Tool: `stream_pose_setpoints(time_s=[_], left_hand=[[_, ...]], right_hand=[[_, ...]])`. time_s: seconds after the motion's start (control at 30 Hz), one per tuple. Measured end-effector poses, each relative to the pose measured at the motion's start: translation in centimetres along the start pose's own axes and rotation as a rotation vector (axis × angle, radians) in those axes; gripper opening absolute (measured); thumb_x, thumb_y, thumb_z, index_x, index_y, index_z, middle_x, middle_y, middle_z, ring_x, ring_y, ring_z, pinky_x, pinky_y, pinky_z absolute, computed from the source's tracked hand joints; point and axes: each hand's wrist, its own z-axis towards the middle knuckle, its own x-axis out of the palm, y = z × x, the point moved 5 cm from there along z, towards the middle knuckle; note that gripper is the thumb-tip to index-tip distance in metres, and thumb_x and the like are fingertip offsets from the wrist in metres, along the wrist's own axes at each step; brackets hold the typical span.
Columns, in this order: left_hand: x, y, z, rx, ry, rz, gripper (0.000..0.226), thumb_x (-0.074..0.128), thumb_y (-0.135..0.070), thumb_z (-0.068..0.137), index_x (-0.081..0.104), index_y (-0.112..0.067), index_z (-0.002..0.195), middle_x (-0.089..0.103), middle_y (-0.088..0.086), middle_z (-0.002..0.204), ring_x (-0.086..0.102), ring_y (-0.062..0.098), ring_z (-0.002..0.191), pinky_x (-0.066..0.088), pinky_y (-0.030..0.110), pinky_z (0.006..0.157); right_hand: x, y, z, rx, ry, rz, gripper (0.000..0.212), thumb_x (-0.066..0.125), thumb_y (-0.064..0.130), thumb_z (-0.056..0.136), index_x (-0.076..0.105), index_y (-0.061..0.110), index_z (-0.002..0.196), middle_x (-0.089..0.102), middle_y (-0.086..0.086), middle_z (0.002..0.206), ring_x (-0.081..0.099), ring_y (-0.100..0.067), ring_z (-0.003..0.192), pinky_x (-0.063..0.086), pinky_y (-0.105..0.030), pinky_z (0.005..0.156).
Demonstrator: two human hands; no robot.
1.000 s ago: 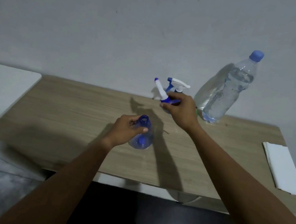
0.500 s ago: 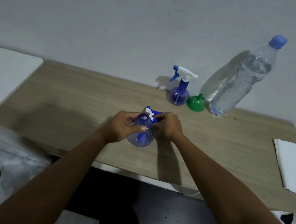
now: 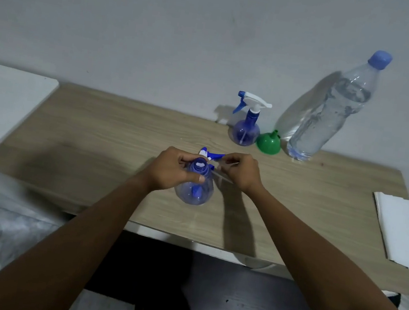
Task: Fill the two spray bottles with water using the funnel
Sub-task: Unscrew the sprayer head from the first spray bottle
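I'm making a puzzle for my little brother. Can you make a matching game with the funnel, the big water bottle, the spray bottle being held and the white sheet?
1 green funnel
2 big water bottle
3 near spray bottle
4 white folded sheet

A gripped by the left hand
B at the table's right edge
C blue cap on, water inside
D spout up, beside the far spray bottle

Pairs: 1-D, 2-C, 3-A, 4-B

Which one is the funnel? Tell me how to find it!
Look at the back of the wooden table, where the tall water bottle stands. The funnel sits between it and a blue spray bottle. It is the only green thing, a small cone with its spout up.
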Motion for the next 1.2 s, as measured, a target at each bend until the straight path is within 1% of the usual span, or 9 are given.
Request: stream_pose_setpoints(time_s=[0.1,0.2,0.33,0.47,0.6,0.7,0.87,1.07,1.2], left_hand=[[0.6,-0.8,0.7,-0.032,0.124,0.045,0.045,0.088,-0.008,0.07,0.076,-0.022,0.111,0.078,-0.005,0.105,0.07,0.007,0.098,0.055,0.027,0.09],[1.2,-1.6,1.4,-0.062,0.203,0.056,0.048,0.085,0.001,0.073,0.073,-0.01,0.118,0.076,-0.011,0.101,0.069,-0.001,0.093,0.053,0.017,0.085],[1.9,-1.8,2.7,-0.094,0.272,0.066,0.049,0.082,0.005,0.074,0.071,-0.008,0.12,0.075,-0.003,0.106,0.068,0.0,0.095,0.053,0.014,0.086],[2.1,-1.4,3.7,-0.134,0.31,0.058,0.051,0.08,0.008,0.074,0.07,-0.008,0.121,0.076,-0.01,0.101,0.069,0.0,0.093,0.054,0.015,0.085],[2.1,-0.8,4.0,-0.163,0.323,0.027,0.052,0.078,0.011,0.075,0.068,-0.005,0.122,0.075,-0.009,0.102,0.07,-0.001,0.092,0.054,0.013,0.082],[2.1,-0.5,4.1,-0.163,0.328,0.008,0.052,0.077,0.013,0.075,0.067,-0.005,0.123,0.073,0.004,0.113,0.07,0.0,0.095,0.053,0.013,0.083],[2.2,-0.6,3.8,-0.155,0.324,-0.006,0.052,0.074,0.015,0.077,0.064,-0.003,0.125,0.071,0.006,0.114,0.07,-0.002,0.092,0.053,0.012,0.08],[2.1,-0.6,3.6,-0.145,0.328,-0.018,0.051,0.076,0.01,0.078,0.066,-0.007,0.125,0.073,0.001,0.111,0.069,0.001,0.097,0.054,0.016,0.087],[2.2,-0.6,2.9,-0.099,0.332,0.012,0.048,0.076,0.002,0.082,0.067,-0.011,0.127,0.074,0.003,0.117,0.067,0.006,0.105,0.052,0.02,0.092]], right_hand=[[-2.0,-0.7,0.7,0.03,-0.076,0.027,0.023,0.082,0.022,0.081,0.078,0.017,0.103,0.077,-0.001,0.098,0.07,-0.017,0.094,0.054,-0.034,0.091],[-4.2,-1.6,1.7,0.124,-0.158,0.13,0.036,0.082,0.028,0.083,0.072,0.015,0.115,0.071,0.001,0.097,0.067,-0.017,0.093,0.053,-0.034,0.091],[-6.4,-3.9,4.0,0.276,-0.314,0.335,0.051,0.083,0.037,0.077,0.066,0.022,0.122,0.072,-0.004,0.112,0.071,-0.028,0.101,0.058,-0.049,0.093],[-7.9,-4.3,5.1,0.285,-0.381,0.365,0.055,0.073,0.027,0.09,0.053,0.021,0.14,0.064,-0.008,0.131,0.064,-0.029,0.116,0.054,-0.047,0.101],[-8.0,-4.8,6.3,0.282,-0.368,0.346,0.053,0.064,0.017,0.096,0.049,0.021,0.146,0.057,-0.008,0.144,0.056,-0.029,0.128,0.045,-0.041,0.112],[-7.7,-5.4,7.0,0.279,-0.379,0.338,0.048,0.063,0.018,0.097,0.053,0.022,0.144,0.059,-0.007,0.141,0.058,-0.027,0.125,0.044,-0.036,0.112],[-7.6,-5.7,6.6,0.317,-0.443,0.292,0.03,0.068,0.024,0.094,0.066,0.019,0.124,0.069,-0.006,0.122,0.063,-0.026,0.113,0.043,-0.026,0.091],[-7.7,-5.3,3.5,0.312,-0.447,0.1,0.025,0.073,0.032,0.088,0.068,0.019,0.109,0.07,-0.004,0.104,0.066,-0.027,0.103,0.053,-0.039,0.091],[-8.3,-5.4,0.1,0.38,-0.436,-0.01,0.028,0.076,0.041,0.082,0.073,0.024,0.103,0.071,-0.005,0.102,0.067,-0.029,0.099,0.054,-0.037,0.086]])
